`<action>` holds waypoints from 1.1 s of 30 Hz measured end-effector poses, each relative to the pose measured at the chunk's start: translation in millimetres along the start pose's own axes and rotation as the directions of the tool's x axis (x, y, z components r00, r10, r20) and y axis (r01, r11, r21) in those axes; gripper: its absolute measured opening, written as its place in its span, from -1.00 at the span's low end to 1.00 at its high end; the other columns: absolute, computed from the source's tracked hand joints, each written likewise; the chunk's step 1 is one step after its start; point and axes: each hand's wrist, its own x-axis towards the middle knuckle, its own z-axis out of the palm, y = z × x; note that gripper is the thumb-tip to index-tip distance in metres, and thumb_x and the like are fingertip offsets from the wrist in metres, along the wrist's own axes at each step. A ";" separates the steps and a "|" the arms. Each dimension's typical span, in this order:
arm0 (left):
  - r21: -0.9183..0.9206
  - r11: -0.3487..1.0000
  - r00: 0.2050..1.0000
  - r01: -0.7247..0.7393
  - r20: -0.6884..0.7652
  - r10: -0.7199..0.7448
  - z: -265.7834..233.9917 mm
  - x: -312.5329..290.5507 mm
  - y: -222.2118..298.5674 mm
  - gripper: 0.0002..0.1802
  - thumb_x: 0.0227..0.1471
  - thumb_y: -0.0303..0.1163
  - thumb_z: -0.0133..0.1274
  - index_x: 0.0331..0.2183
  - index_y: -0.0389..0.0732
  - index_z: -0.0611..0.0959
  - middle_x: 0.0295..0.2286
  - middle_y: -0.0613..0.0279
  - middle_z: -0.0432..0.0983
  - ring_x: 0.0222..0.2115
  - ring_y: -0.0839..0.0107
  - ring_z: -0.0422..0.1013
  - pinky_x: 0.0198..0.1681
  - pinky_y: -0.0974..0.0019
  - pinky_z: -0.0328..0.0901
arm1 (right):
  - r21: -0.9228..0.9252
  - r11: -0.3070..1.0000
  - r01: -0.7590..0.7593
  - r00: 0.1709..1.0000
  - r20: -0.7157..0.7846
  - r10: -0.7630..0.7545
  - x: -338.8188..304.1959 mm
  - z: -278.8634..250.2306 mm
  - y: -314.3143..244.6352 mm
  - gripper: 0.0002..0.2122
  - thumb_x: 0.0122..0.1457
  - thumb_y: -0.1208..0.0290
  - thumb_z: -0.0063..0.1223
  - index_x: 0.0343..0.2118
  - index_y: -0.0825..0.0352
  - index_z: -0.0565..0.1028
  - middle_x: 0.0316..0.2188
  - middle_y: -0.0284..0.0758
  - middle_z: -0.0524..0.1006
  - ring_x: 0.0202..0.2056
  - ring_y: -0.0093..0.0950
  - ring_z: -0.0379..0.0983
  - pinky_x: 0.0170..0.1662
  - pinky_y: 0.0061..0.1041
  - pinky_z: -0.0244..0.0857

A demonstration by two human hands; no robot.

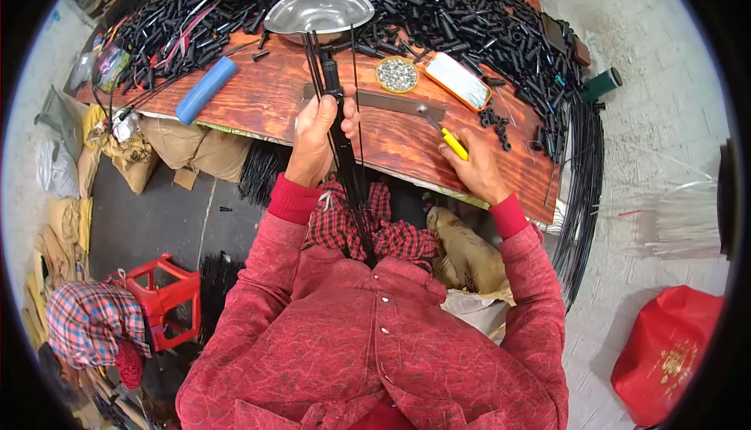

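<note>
Upright in my left hand (317, 134) is a black umbrella frame (338, 129); its thin ribs hang down toward my lap and some stick up above my fingers. The thumb presses on a black tubular part near the frame's upper end. My right hand (477, 166), over the table's near edge, is closed round a yellow-handled tool (454, 144). The metal head of this tool points up and left, at the end of a flat metal bar (391, 102) on the tabletop. The bar passes behind the umbrella frame. A shiny metal bowl (321, 12) stands beyond the frame.
Heaps of black tubular parts (438, 12) cover the far side of the wooden table (258, 90). Small metal pieces fill a round dish (397, 75) beside an orange-rimmed tray (458, 80). A blue cylinder (206, 90) lies left. A red stool (166, 297) stands lower left.
</note>
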 end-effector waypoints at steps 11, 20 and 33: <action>0.114 0.992 0.988 -0.056 -0.138 0.071 -1.2 -3.5 -1.0 -0.61 0.28 -0.21 -0.06 -0.03 -0.31 0.46 -0.39 0.36 0.37 -0.46 0.59 0.29 -0.41 0.49 0.27 | -0.126 0.991 0.038 0.986 -0.157 -0.057 115.5 27.5 -55.3 -0.75 0.08 0.23 0.13 -0.31 0.33 0.57 -0.48 -0.05 0.58 -0.40 -0.06 0.54 -0.32 -0.15 0.39; 0.110 0.994 0.980 -0.011 -0.195 0.033 -21.0 8.3 -7.4 -0.62 0.29 -0.19 -0.08 -0.04 -0.30 0.47 -0.41 0.37 0.38 -0.46 0.60 0.29 -0.40 0.51 0.25 | -0.399 0.911 0.106 0.988 -0.062 -0.142 150.0 48.2 -45.0 -0.78 0.06 0.26 0.12 -0.40 0.35 0.56 -0.50 -0.06 0.59 -0.43 -0.10 0.56 -0.35 -0.14 0.42; 0.173 0.983 0.959 0.059 -0.283 -0.008 -34.9 16.2 3.3 -0.73 0.29 -0.20 -0.09 -0.26 -0.23 0.50 -0.47 0.36 0.40 -0.48 0.57 0.33 -0.37 0.45 0.29 | -0.387 0.903 0.187 0.971 -0.064 -0.229 167.7 50.1 -52.6 -0.78 0.00 0.31 0.13 -0.38 0.37 0.55 -0.49 0.00 0.58 -0.45 -0.07 0.56 -0.39 -0.13 0.43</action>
